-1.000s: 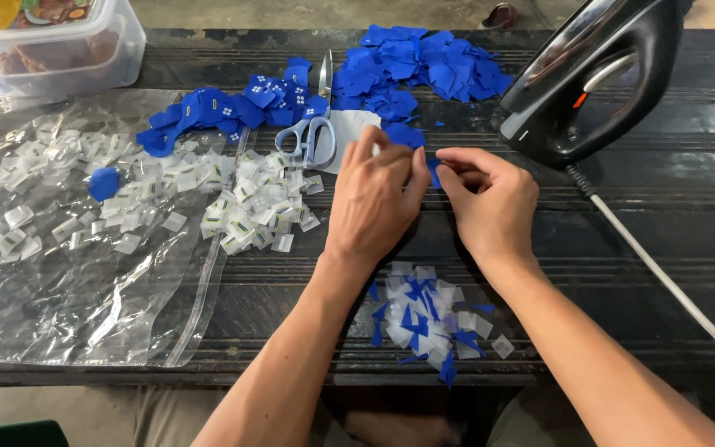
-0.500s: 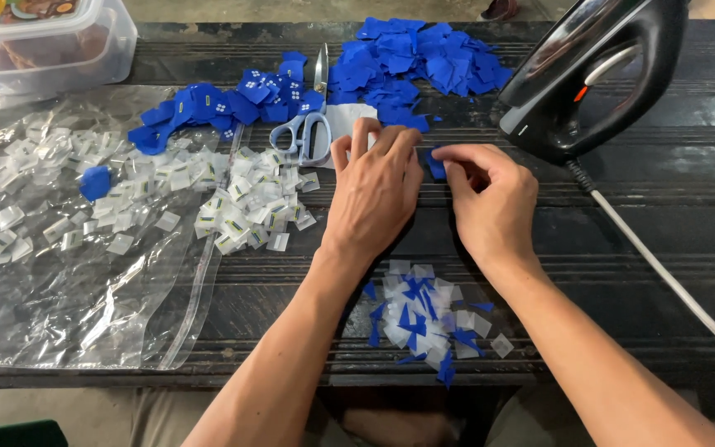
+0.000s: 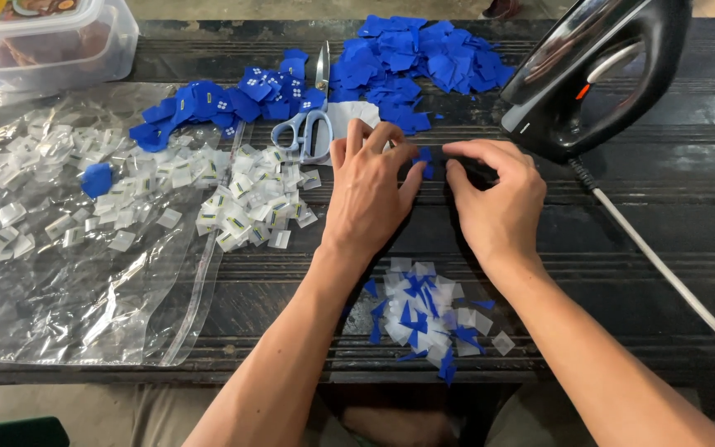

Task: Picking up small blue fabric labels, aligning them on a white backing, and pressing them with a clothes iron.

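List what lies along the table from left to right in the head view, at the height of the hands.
Clear plastic bag → pile of small white squares → left hand → right hand → black iron.

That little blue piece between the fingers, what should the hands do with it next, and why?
Probably press it flat. Both the left hand and right hand pinch the small blue piece against the dark table, and the iron stands close by.
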